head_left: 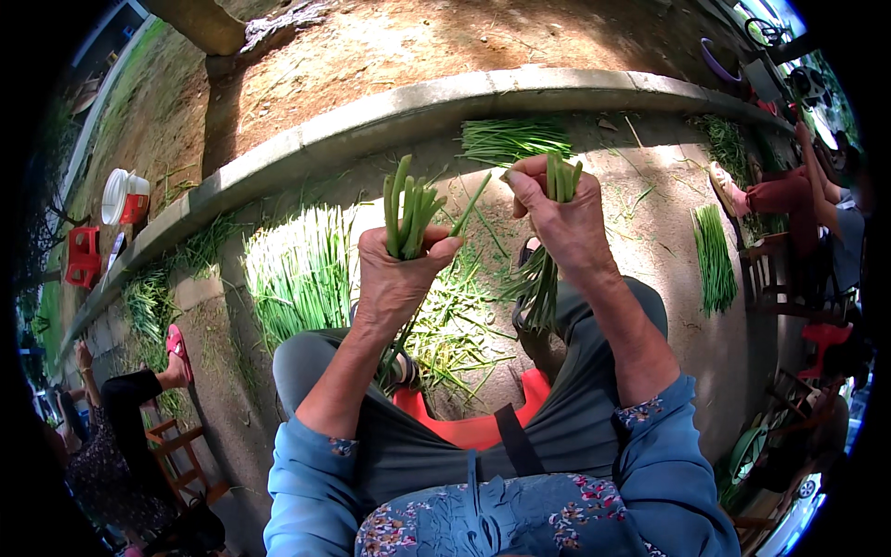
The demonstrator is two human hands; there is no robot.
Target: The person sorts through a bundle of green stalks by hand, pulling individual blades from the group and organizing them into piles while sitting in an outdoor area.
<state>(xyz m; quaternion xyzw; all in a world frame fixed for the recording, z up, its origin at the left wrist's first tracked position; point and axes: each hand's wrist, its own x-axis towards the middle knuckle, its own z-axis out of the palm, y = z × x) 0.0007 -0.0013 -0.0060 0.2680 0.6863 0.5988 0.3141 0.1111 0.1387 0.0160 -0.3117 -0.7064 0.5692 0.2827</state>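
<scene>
In my left hand (394, 283) is a bunch of thick green stalks (406, 213), cut ends pointing up. One single stalk (473, 202) sticks out from between the left thumb and forefinger and slants toward the other hand. My right hand (568, 218) is closed around a second bunch of green stalks (560, 176). Its thin leafy ends (536, 288) hang below the palm. The right thumb and fingertip are pinched together near the tip of the single stalk; whether they touch it I cannot tell. Trimmed green scraps (455, 339) lie on the ground between my feet.
A large pile of green stalks (302, 274) lies at left, another bundle (515, 139) ahead by the concrete curb (399, 111), and one (715, 260) at right. I sit on a red stool (473, 429). A white bucket (115, 197) and red stool (83, 257) stand beyond the curb. People sit on both sides.
</scene>
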